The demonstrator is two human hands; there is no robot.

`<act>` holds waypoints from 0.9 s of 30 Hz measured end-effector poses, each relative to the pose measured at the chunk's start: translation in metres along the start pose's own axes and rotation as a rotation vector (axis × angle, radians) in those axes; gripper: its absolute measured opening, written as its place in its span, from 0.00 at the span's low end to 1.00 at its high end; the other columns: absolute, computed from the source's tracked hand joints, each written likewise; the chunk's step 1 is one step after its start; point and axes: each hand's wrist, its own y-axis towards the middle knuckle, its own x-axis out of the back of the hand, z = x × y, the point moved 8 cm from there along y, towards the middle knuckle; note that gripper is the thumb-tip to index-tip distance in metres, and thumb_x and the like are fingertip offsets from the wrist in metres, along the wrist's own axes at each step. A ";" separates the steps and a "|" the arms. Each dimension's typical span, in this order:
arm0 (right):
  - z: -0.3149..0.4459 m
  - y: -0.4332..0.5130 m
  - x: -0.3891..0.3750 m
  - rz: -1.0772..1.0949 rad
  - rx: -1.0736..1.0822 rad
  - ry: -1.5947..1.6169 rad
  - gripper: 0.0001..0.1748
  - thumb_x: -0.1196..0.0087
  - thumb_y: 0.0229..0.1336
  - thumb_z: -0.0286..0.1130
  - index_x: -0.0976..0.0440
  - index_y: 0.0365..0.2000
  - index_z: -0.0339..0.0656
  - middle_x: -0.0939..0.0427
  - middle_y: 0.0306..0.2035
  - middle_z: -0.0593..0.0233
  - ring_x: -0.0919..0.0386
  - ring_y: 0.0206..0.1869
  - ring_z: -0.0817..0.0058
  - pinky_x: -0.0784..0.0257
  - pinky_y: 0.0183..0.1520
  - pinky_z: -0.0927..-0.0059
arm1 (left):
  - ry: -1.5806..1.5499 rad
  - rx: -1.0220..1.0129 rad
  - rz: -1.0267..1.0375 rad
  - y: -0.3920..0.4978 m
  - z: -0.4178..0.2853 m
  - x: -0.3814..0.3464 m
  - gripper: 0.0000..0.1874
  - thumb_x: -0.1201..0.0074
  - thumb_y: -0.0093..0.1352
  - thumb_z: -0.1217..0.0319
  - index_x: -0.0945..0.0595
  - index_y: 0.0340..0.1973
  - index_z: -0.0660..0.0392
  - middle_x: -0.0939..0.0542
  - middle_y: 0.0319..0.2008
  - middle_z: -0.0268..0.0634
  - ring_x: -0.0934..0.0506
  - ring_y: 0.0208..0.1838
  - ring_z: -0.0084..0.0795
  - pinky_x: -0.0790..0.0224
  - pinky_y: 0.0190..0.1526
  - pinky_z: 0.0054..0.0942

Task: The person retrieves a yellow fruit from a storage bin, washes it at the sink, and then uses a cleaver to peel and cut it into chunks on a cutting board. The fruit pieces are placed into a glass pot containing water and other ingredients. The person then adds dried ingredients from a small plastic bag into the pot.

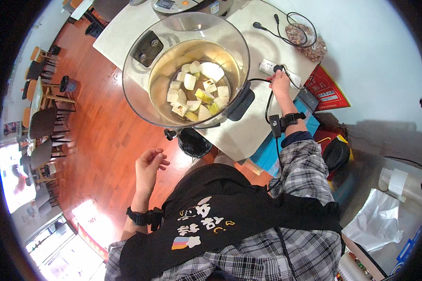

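My right hand [280,84] has its fingers on a black power plug [278,68] at the white power strip [266,66] on the table. Whether the plug is fully seated I cannot tell. Left of it stands a large round pot [133,95] with a clear upper wall and a black side handle [241,102]. Pale fruit chunks [204,95], some with yellow-green skin, lie in its bottom. A black tap knob [170,134] sticks out below the rim. My left hand [150,167] hangs over the floor, fingers loosely bent, holding nothing.
The pale table [232,140] also carries an electric cooker [193,5], a loose black cord [267,28] and a bag of dried food pieces [306,42]. A black-lined bin [194,144] stands below. Beside my right arm are blue boxes [267,151] and a red sign [328,89].
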 end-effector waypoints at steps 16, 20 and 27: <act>-0.014 0.016 -0.001 0.038 -0.246 0.252 0.21 0.57 0.72 0.43 0.27 0.29 0.37 0.21 0.23 0.58 0.33 0.13 0.76 0.36 0.16 0.73 | 0.029 0.033 -0.037 0.001 0.011 0.003 0.11 0.50 0.72 0.75 0.21 0.47 0.68 0.17 0.36 0.40 0.16 0.36 0.29 0.26 0.35 0.24; -0.013 0.014 -0.001 0.061 -0.255 0.224 0.21 0.56 0.72 0.44 0.27 0.30 0.37 0.22 0.22 0.60 0.32 0.14 0.76 0.36 0.16 0.73 | -0.001 0.023 -0.027 0.005 0.008 0.001 0.11 0.50 0.73 0.75 0.21 0.47 0.68 0.17 0.36 0.40 0.17 0.36 0.29 0.26 0.35 0.24; -0.010 0.018 -0.003 0.034 -0.259 0.177 0.18 0.54 0.68 0.42 0.27 0.28 0.38 0.23 0.21 0.62 0.32 0.15 0.77 0.36 0.17 0.71 | 0.018 -0.005 -0.024 0.014 0.000 0.003 0.10 0.50 0.73 0.74 0.21 0.46 0.68 0.17 0.35 0.39 0.17 0.35 0.28 0.27 0.34 0.24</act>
